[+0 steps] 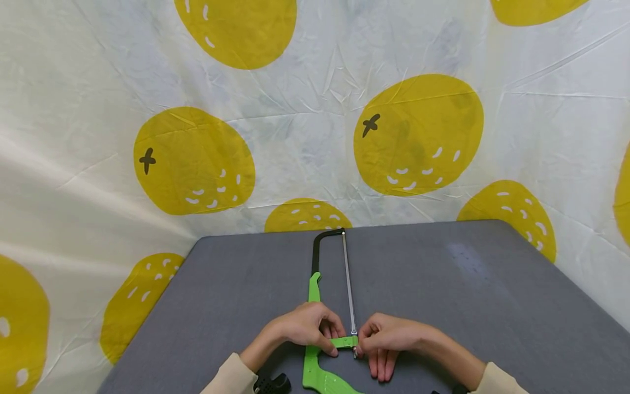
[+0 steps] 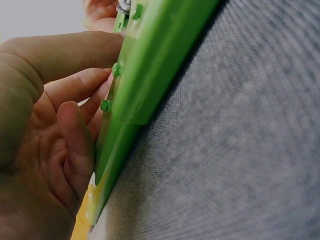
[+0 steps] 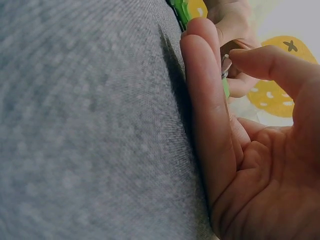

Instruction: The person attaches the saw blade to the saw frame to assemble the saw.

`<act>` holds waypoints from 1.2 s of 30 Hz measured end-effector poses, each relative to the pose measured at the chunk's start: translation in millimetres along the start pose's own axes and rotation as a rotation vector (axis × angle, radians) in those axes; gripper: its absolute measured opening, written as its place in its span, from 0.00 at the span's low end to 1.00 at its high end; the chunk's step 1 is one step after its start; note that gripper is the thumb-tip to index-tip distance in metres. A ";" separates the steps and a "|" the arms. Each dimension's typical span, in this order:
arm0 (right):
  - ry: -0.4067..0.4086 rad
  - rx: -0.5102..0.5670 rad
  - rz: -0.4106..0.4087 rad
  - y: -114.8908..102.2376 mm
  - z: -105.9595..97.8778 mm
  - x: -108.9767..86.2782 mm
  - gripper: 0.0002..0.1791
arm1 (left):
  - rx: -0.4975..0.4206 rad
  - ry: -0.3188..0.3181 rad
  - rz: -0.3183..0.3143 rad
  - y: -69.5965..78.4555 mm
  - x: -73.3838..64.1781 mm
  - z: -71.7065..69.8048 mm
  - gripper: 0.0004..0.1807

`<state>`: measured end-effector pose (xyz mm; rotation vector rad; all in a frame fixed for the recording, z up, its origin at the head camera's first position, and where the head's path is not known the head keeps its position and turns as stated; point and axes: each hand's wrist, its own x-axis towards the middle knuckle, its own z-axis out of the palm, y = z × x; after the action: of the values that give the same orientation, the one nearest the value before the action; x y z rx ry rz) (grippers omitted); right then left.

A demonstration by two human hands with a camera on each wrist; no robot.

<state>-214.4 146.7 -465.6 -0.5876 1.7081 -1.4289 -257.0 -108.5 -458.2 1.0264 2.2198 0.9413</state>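
Observation:
A hacksaw (image 1: 311, 358) lies on the grey table, its black bow pointing away and its green handle nearest me. Its thin silver blade (image 1: 348, 273) runs along the right side. My left hand (image 1: 310, 325) holds the short green arm at the blade's near end between thumb and fingers; the left wrist view shows these fingers against the green frame (image 2: 155, 55). From the right, my right hand (image 1: 391, 336) pinches the small metal wing nut (image 1: 355, 353) at that arm's tip. In the right wrist view the thumb meets the nut (image 3: 226, 62), while the outer fingers (image 3: 210, 105) extend along the table.
The grey table (image 1: 443, 284) stretches out around the saw. Behind and beside it hangs a white cloth (image 1: 305, 153) printed with large yellow fruit. A small black object (image 1: 272, 384) is by my left sleeve.

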 end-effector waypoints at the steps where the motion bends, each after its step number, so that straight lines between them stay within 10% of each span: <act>1: 0.000 -0.001 0.001 -0.1 0.1 -0.1 0.13 | 0.001 0.000 0.002 -0.1 0.0 0.0 0.12; 36: -0.040 0.021 -0.012 3.1 -1.4 -0.2 0.03 | 0.017 0.011 0.006 -1.5 0.7 1.1 0.12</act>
<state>-215.0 148.5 -468.5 -0.6115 1.6593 -1.4328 -257.3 -108.3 -460.1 1.0386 2.2389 0.9342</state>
